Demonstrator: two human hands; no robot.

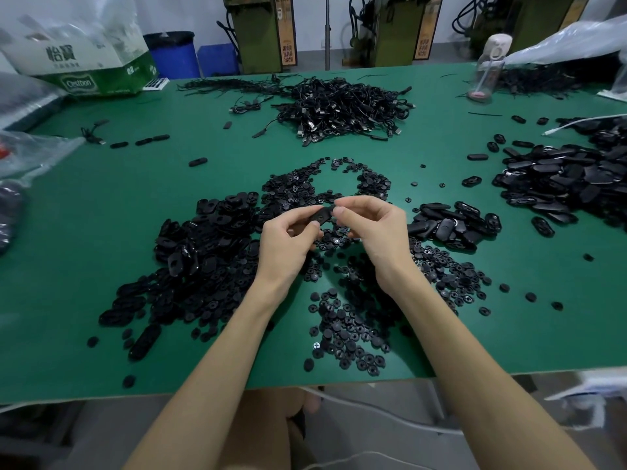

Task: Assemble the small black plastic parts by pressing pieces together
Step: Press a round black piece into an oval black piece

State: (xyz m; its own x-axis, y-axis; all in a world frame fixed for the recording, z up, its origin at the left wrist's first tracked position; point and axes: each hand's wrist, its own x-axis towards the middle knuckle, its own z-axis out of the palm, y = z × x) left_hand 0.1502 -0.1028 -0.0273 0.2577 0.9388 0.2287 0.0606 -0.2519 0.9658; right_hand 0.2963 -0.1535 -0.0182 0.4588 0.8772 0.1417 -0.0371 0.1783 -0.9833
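Above table centre: left hand (291, 232) and right hand (369, 225) both pinch one small black oval part (322, 215), thumb and fingertips clamped on its two ends, held over the piles. Round black pieces (349, 327) are scattered on the green table (101, 215) near the wrists. Oval shells (196, 252) heaped left, second oval pile (570, 184) right. Cable heap (342, 110) far centre.

Head camera looks forward and down, close over the table (101, 212)
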